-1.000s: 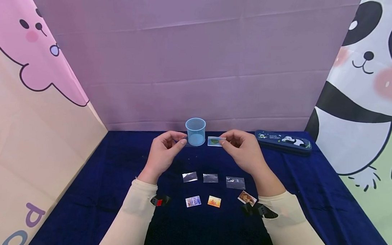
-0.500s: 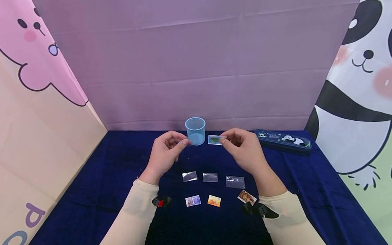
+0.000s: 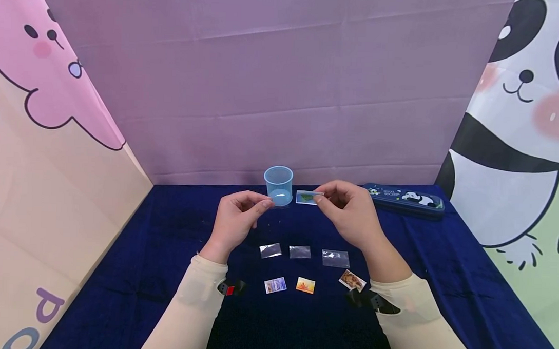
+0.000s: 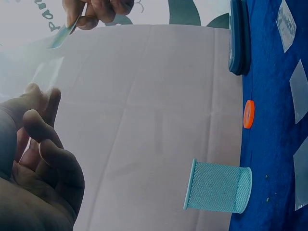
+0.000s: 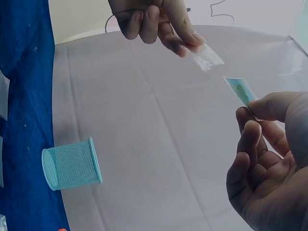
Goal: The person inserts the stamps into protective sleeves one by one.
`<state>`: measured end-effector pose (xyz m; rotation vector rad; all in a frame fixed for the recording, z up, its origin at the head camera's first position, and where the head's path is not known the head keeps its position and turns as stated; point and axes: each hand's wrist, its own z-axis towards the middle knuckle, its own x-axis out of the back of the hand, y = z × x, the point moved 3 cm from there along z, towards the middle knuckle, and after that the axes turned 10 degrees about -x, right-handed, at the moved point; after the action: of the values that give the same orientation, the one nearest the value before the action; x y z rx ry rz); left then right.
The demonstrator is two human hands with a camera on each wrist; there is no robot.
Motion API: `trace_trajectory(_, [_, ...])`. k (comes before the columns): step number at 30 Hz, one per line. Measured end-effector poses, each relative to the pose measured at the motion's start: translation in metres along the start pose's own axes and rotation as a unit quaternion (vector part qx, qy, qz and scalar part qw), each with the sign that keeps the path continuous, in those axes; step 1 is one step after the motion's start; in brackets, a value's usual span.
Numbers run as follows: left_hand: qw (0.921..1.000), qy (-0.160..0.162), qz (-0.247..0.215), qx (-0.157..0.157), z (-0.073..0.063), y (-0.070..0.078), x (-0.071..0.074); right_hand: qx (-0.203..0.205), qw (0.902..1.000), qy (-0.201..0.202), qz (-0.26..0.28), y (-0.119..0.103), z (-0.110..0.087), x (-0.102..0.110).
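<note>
In the head view my left hand (image 3: 235, 220) is raised on the left, pinching a small clear plastic sleeve between thumb and forefinger. The sleeve (image 4: 49, 73) is plain in the left wrist view, upright above the fingertips. My right hand (image 3: 352, 217) pinches a blue-green stamp (image 3: 305, 197) by its right end. In the right wrist view the stamp (image 5: 239, 88) and the sleeve (image 5: 208, 57) are close but apart. Three more clear sleeves, one of them the right sleeve (image 3: 335, 258), lie in a row below the hands. Nearer still lie a purple stamp (image 3: 275, 285), an orange stamp (image 3: 305, 285) and a brown stamp (image 3: 352, 281).
A light-blue mesh pen holder (image 3: 278, 182) stands at the back, behind the hands. At the back right lies a dark blue panda pencil case (image 3: 405, 201). An orange ring-shaped thing (image 4: 249, 114) shows in the left wrist view. Dark blue cloth (image 3: 166, 252) covers the table.
My left hand has shifted slightly right with the sleeve, towards the stamp. My right hand has hardly moved. The stamps and sleeves on the cloth lie as before.
</note>
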<state>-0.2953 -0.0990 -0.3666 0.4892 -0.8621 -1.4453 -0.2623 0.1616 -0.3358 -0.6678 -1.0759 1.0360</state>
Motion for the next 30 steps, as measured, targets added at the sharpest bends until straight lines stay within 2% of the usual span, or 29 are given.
trace_trajectory(7, [0.9999,0.009,0.0,-0.012,0.0001,0.0017,0.0014,0.016,0.9998,0.005,0.004,-0.0022,-0.0009,-0.001])
trace_trajectory(21, [0.9994,-0.014,-0.016,-0.028,0.0,0.0027,-0.001,0.026,0.9996,0.004,0.01,-0.0048,-0.002,-0.0059])
trace_trajectory(30, [0.9993,-0.02,-0.007,-0.03,-0.001,0.0025,-0.0014,0.016,0.9998,-0.005,0.013,-0.0019,-0.0015,-0.0084])
